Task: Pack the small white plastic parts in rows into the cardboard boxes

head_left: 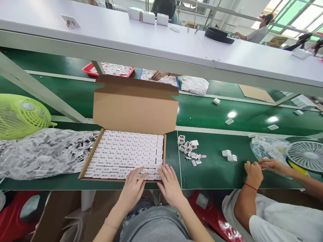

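An open cardboard box (85, 163) lies on the green bench, its lid (135, 106) standing up behind it. Rows of several small white plug adapters (126, 151) fill it. My left hand (132, 188) rests flat on the box's near edge, fingers stretched over the last row. My right hand (170, 185) lies beside it at the near right corner, fingers spread on the adapters. Neither hand holds anything.
Loose white adapters (190, 149) lie right of the box. A heap of clear plastic bags (42, 153) and a green fan (21, 116) sit at left. A co-worker's hands (254, 169) work at right beside a white fan (306, 156). A grey shelf (156, 40) spans overhead.
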`<state>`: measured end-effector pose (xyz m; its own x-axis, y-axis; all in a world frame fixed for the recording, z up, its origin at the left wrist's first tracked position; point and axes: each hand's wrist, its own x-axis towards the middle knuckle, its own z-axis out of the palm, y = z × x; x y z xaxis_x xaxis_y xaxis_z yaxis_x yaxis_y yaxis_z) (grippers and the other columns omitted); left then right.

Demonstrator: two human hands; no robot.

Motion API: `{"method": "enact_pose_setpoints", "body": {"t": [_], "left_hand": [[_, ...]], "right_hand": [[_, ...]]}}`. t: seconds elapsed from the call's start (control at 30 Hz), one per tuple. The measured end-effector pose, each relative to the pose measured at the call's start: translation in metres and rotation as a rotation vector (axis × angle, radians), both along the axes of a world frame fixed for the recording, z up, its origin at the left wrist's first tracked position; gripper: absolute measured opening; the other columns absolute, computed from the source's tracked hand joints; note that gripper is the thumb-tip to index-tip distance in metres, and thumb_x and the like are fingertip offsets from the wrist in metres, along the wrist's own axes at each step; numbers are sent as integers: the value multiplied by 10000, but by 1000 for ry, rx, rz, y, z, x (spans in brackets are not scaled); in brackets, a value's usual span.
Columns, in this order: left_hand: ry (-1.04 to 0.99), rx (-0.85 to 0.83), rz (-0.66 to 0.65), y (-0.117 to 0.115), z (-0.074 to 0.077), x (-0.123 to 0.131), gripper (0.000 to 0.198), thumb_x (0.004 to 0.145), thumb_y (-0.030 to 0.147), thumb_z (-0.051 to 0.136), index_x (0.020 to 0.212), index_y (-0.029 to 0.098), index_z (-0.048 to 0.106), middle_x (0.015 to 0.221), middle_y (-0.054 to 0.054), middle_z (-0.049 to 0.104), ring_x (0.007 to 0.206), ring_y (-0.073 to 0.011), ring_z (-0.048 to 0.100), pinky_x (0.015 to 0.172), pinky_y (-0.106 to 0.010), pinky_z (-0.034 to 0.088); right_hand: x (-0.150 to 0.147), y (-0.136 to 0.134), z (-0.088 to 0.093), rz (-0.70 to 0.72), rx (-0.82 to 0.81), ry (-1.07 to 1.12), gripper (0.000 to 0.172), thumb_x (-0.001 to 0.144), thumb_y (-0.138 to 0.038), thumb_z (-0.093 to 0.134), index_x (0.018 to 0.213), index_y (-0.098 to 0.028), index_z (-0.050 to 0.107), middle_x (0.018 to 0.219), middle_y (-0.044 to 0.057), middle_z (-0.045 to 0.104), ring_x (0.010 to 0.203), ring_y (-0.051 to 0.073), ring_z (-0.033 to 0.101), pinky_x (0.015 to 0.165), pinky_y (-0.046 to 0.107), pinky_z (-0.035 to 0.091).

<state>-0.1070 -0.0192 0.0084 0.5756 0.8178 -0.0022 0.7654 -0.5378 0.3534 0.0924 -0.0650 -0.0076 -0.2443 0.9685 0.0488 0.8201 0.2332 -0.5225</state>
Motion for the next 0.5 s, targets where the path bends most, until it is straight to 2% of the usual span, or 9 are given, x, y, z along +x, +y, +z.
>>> {"method": "enact_pose_setpoints", "body": {"t": [0.07,0.13,0.23,0.3,0.37,0.4,0.43,0.5], "left_hand": [[-15,39,70,-17,-4,-9,371,838,222,379,1189,292,478,1300,-69,436,1210,-258,374,996,-456,330],[-13,72,173,-30,-8,-27,369,821,236,402,1166,328,494,1286,-48,453,1199,-262,389,980,-458,351],[-37,144,479,-33,-10,-73,323,798,291,432,1102,315,539,1225,-70,492,1154,-283,429,949,-472,378],[-112,213,734,-20,-5,-112,299,789,344,428,1040,264,569,1182,-104,502,1129,-294,446,937,-476,387],[-233,251,923,12,5,-152,320,782,391,405,995,224,575,1155,-121,507,1118,-290,457,931,-460,396],[-309,242,973,35,11,-170,339,779,406,389,989,209,570,1140,-121,516,1101,-280,475,921,-445,408],[-388,219,986,63,18,-186,358,775,413,376,994,197,560,1127,-118,526,1075,-265,497,909,-428,421],[-498,167,916,131,33,-207,379,756,404,382,1019,178,534,1121,-110,539,1046,-240,520,904,-405,428]], "right_hand": [[-1,-5,-4,98,6,30,535,881,-272,382,1380,-239,192,1402,50,315,1306,244,227,1053,509,232],[3,-7,-12,75,-5,91,515,881,-278,380,1370,-255,221,1405,41,310,1304,238,238,1040,490,276],[26,5,-33,-181,5,257,459,875,-325,370,1325,-252,319,1404,60,300,1302,257,237,1007,478,324],[50,31,-49,-339,31,419,455,846,-401,392,1263,-217,398,1356,102,359,1259,280,317,991,478,333],[72,71,-60,-470,18,577,536,797,-488,417,1230,-172,411,1303,140,403,1186,295,413,964,455,364],[81,96,-63,-529,5,630,594,763,-527,437,1228,-161,402,1293,147,409,1161,301,438,949,442,380],[87,122,-64,-564,2,662,648,731,-556,453,1235,-155,389,1296,151,403,1156,305,442,936,428,393],[94,177,-57,-599,68,653,737,661,-597,495,1232,-142,390,1292,162,408,1162,323,432,919,423,406]]}}
